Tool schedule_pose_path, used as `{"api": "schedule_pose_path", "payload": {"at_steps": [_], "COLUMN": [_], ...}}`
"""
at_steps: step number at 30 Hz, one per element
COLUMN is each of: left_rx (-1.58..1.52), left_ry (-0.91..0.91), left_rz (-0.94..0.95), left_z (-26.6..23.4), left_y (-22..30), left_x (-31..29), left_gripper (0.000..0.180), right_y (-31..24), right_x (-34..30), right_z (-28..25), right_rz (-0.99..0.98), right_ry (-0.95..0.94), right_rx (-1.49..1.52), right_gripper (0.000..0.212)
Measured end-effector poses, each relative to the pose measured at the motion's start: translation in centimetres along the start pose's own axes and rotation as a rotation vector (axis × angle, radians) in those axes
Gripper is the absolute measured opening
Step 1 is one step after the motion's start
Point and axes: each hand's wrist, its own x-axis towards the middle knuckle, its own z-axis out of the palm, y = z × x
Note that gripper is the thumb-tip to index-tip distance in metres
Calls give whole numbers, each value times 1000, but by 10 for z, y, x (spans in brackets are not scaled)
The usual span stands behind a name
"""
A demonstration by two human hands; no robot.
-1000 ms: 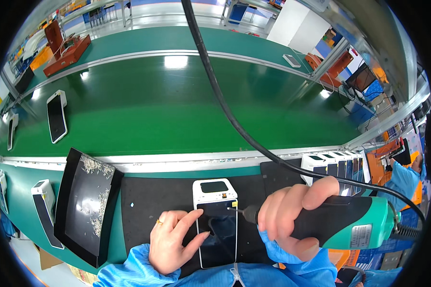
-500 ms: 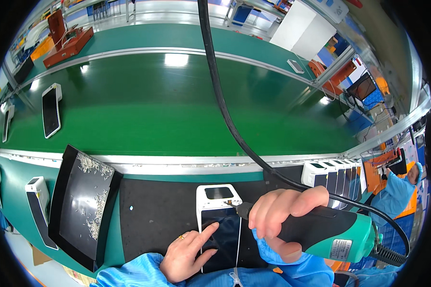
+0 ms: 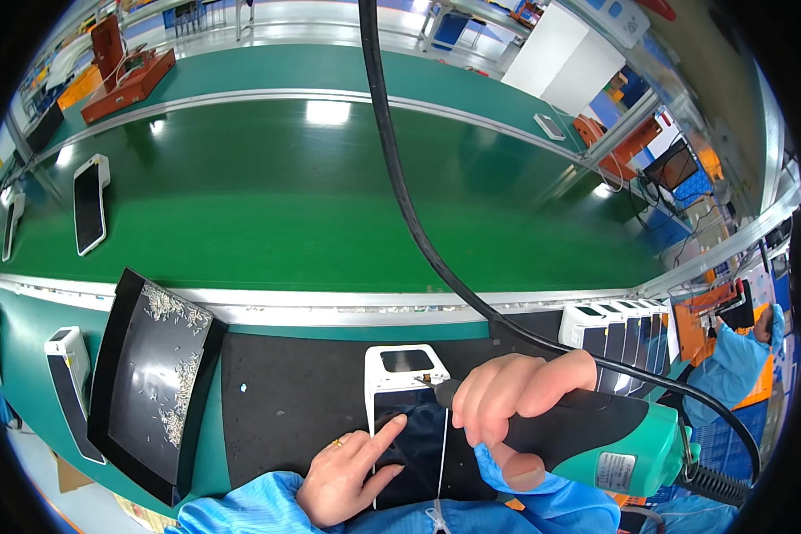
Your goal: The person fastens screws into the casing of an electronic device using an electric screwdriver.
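A white handheld terminal (image 3: 376, 372) with a dark screen lies on the black mat (image 3: 285, 392) in front of me. My left hand (image 3: 343, 476) rests on it, its index finger stretched onto the screen and thumb apart. My right hand (image 3: 512, 396) is wrapped round a green and black electric screwdriver (image 3: 610, 436), held nearly level. The bit points left and meets the terminal's top section, just below its small dark window. Whether a screw sits under the bit is too small to tell.
Left of the mat stands a black tray (image 3: 138, 400) with many small screws (image 3: 184, 392). Another terminal (image 3: 73, 392) lies beyond it; several stand in a row (image 3: 596, 329) at right. A green conveyor (image 3: 329, 205) runs behind. The black cable (image 3: 409, 196) hangs across the view. Someone's blue sleeve (image 3: 730, 360) shows far right.
My right hand and the screwdriver have shifted a little left, bringing the bit farther over the terminal. The terminals on the conveyor have slid slightly left. My left hand stays put.
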Motion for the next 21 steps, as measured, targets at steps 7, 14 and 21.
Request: {"api": "schedule_pose_path", "payload": {"at_steps": [7,14,21], "left_rx": [-24,-4,170], "left_ry": [-8,-13,179], "left_rz": [-4,5,-207], "left_z": [-6,4,-51], "left_y": [9,-6,18], "left_x": [5,-4,-5], "left_gripper": [62,57,61], "right_y": [4,-2,-16], "right_x": [9,11,-7], "right_z": [7,16,20], "right_rz": [93,161,139], "right_ry": [-46,39,429], "right_rx": [0,-108,1], "right_gripper": [45,43,53]}}
